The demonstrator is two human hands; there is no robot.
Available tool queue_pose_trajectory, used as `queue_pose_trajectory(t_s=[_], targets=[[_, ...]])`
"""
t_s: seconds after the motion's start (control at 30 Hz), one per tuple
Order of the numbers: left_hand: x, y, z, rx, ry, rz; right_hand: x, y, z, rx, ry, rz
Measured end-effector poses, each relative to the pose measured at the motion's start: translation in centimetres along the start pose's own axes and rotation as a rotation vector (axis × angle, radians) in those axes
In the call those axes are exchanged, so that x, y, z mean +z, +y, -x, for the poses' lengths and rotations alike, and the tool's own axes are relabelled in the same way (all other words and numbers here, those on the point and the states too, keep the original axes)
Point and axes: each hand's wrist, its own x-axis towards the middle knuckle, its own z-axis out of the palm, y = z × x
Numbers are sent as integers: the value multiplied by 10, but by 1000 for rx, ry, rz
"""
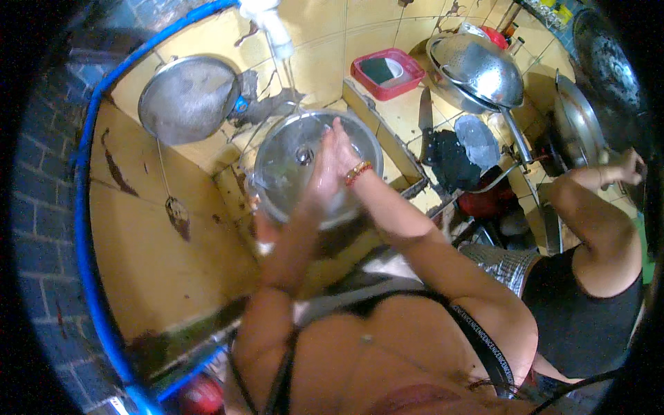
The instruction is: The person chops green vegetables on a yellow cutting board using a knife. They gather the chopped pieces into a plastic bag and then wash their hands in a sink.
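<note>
Over a round metal basin (373,138), my left hand (324,178) and my right hand (339,149) are pressed palm to palm. Their fingers stretch out flat toward the far side, and I see nothing held between them. My left hand is smeared by motion and looks wet. A beaded red and gold bracelet (357,171) circles my right wrist. Water runs from a white tap (278,40) down to the basin's far rim. Part of the basin's inside is hidden behind my hands.
A large strainer (188,100) leans on the wall at left. To the right are a red tray (387,72) with a green scrubbing pad, a knife (426,124), a metal colander (481,69) and pans (581,117). Another person (588,277) works close at my right.
</note>
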Motion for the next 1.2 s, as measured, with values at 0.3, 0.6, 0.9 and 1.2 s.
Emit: queue_pose_trajectory(t_s=[0.3,0.6,0.9,1.2], targets=[[-47,-58,-82,318,558,-1059,5,-7,-12,-236,-104,-23],[-44,-21,-85,238,575,-1282,-10,1,-31,-131,-785,9],[-58,28,-66,125,293,-1305,17,3,-23,-14,-464,-243],[-60,-20,-61,498,408,-555,12,24,-11,-139,-594,-239]])
